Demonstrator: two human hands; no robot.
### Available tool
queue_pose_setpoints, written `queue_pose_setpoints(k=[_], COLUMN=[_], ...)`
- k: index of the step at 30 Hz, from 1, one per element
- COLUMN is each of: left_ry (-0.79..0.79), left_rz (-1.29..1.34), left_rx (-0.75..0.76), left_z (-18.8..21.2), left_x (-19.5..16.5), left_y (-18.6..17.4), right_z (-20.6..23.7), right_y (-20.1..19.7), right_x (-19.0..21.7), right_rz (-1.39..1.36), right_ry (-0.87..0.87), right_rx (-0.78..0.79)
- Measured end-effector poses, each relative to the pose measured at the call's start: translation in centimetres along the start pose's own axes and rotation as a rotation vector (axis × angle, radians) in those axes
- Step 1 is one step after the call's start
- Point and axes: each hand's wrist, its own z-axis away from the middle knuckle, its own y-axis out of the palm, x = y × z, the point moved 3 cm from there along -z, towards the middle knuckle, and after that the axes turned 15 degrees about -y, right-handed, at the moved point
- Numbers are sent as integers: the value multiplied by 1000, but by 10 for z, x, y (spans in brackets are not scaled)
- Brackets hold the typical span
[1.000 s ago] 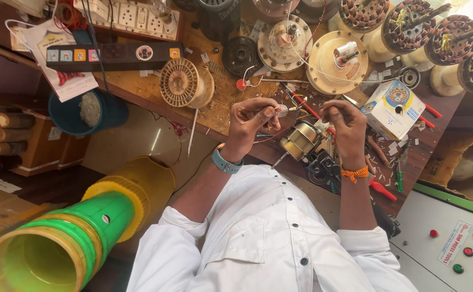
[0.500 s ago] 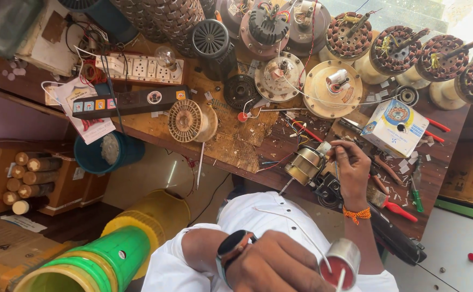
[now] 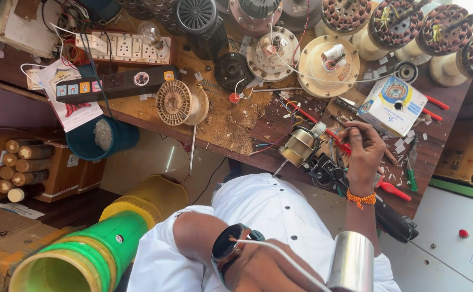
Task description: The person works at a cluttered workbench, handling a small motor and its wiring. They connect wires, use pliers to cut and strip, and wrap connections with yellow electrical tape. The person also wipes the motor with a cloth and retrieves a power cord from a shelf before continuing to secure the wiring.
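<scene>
My right hand (image 3: 364,153), with an orange thread at the wrist, rests on the cluttered wooden bench (image 3: 231,127). Its fingers are pinched on thin wires (image 3: 333,141) that lead to a small brass-coloured motor (image 3: 299,146) just left of it. My left hand (image 3: 271,267), with a dark watch on its wrist, is raised close to the camera at the bottom edge. It holds a shiny metal cylinder (image 3: 351,261), and a thin white wire (image 3: 279,253) runs across the hand to it. A red-handled tool (image 3: 393,190) lies by my right wrist.
Fan motor parts and copper-wound stators (image 3: 331,64) crowd the back of the bench. A white box (image 3: 392,105), a black power strip (image 3: 118,83) and a round plastic spool (image 3: 176,103) also sit there. A blue tub (image 3: 93,141) and green-yellow cones (image 3: 87,254) stand below at left.
My left hand left the motor, swung down close to the camera and now holds the metal cylinder. My right hand stayed at the motor's wires. The view shifted slightly.
</scene>
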Motion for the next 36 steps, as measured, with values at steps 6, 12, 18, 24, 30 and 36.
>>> queue_pose_setpoints(k=[6,12,18,24,30,36], left_ry=[45,174,332,421,504,377], left_rz=[-43,-165,-314,-357,-416,-734], left_rx=[12,5,-55,-88,-179,-1246], left_z=[10,13,14,15,15,72], left_x=[-20,-60,-92,-105,-135,-217], left_y=[8,6,4,17,26,-24], right_z=[2,5,11,12,8,-7], right_y=[-11,-17,-15,-23,-22,-13], right_x=[-3,-6,-15,-24,-19,8], right_rz=[22,-13,-81,-181,-193,-308], right_ry=[-22,-39,-15,-41,-29,-10], right_rx=[-35,-37,-74,-117,-136,-240])
